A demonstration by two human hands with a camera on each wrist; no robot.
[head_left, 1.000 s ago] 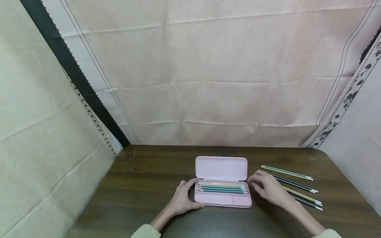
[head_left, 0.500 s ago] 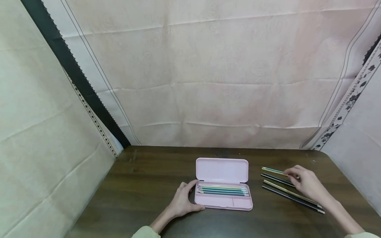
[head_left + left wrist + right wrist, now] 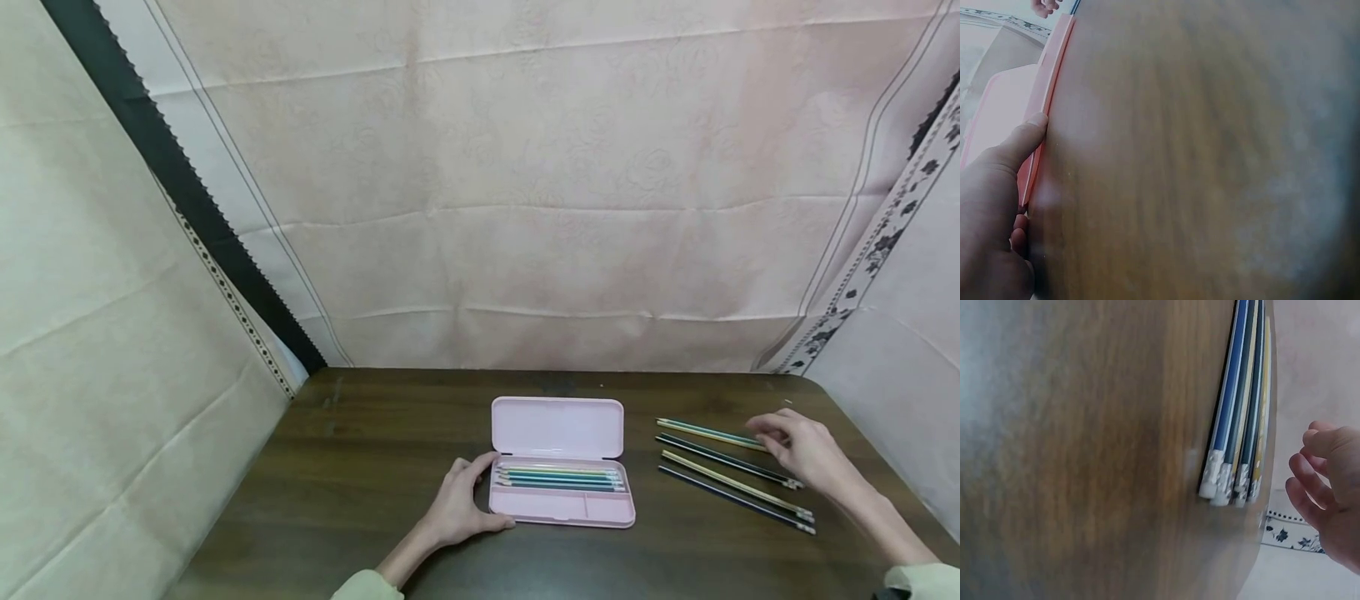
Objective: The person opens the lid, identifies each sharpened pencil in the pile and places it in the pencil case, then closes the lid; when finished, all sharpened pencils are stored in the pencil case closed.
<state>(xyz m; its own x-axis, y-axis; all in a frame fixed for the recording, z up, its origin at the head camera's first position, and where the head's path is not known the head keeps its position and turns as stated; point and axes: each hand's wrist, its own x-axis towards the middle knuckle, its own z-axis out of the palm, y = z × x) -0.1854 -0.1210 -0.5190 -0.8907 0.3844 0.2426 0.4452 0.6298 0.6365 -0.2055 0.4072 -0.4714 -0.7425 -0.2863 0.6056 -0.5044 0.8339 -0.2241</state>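
A pink pencil case (image 3: 600,505) lies open on the table, its lid (image 3: 558,427) tipped back. Several pencils (image 3: 561,479) in yellow, teal and blue lie side by side in its upper compartment. My left hand (image 3: 463,504) holds the case at its left end, thumb (image 3: 1032,128) on the near edge and fingers at the far side. To the right of the case lie several striped pencils (image 3: 731,482), eraser ends toward the right. My right hand (image 3: 802,450) is at the eraser ends of the farthest pencils (image 3: 701,431), fingers loosely bent, with nothing visible in them.
The dark wooden table (image 3: 360,467) ends at a pale cloth backdrop (image 3: 525,208). Similar cloth hangs on the left (image 3: 112,317) and right (image 3: 892,333) sides.
My right hand has gone from the case's right side to the pencils, then along them to their eraser ends. My left hand stays on the case.
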